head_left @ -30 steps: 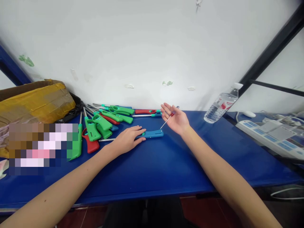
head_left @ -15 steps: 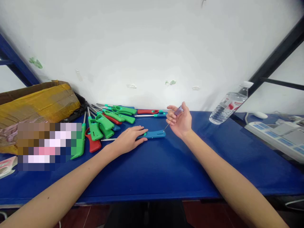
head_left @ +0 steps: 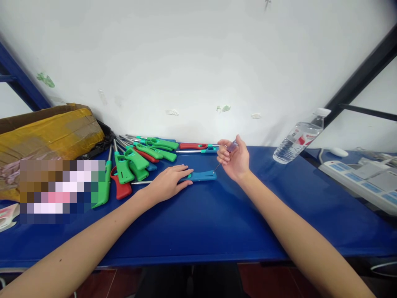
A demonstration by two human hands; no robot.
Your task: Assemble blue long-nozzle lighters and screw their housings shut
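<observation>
A blue long-nosed gas lighter (head_left: 203, 176) lies flat on the table, its metal tube pointing left. My left hand (head_left: 169, 182) rests over its trigger end, fingers and thumb gripping it against the tabletop. My right hand (head_left: 236, 159) is curled around the purple, see-through handle of a small screwdriver (head_left: 232, 146). The thin shaft slants down to the left, its tip at the right end of the blue lighter. Whether the tip sits in a hole or only touches there, I cannot tell.
Several green lighters (head_left: 136, 159) and a red lighter (head_left: 121, 185) lie piled at left. Another red lighter (head_left: 192, 146) lies by the wall. A taped cardboard box (head_left: 49, 128) stands far left, partly behind a blurred patch. A water bottle (head_left: 297, 140) and power strip (head_left: 356, 182) are at right.
Both hands, the blue lighter and the screwdriver stay almost in place. My right hand has shifted very slightly; the view itself has moved a little.
</observation>
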